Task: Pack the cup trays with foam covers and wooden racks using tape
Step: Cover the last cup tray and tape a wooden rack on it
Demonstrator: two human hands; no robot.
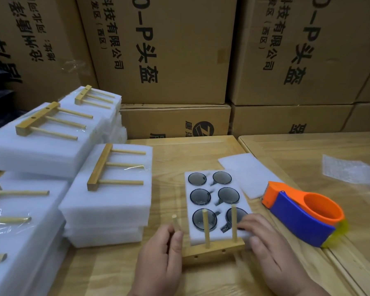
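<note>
**Rack in hand, cover still to go on**

The step in hand looks like the pairing of a wooden rack (212,245) with an open cup tray (217,207). The tray lies on the table (171,165) just in front of the person, a white foam block with six round pockets, each holding a dark, glassy cup seen from above. The rack sits at the tray's near end: a flat bar of pale wood with three round dowels, two of them leaning up over the foam, the third off to the left of the tray.

The left hand (160,259) curls its fingers round that outer dowel. The right hand (265,242) rests with fairly straight fingers on the tray's near right corner, thumb by the end of the bar; it seems to steady rather than grip.

The tray has no lid yet. A thin sheet of white foam, the foam cover (247,173), lies flat beyond the tray, near its far right corner. The next move probably calls for that sheet over the cups, the rack laid flat on top, then tape from the orange and blue tape dispenser (301,212) to the right. The foam is soft and will dent under a hard press.

Finished packs (107,197) are stacked at left, racks taped on top, before cardboard boxes (169,50).
</note>
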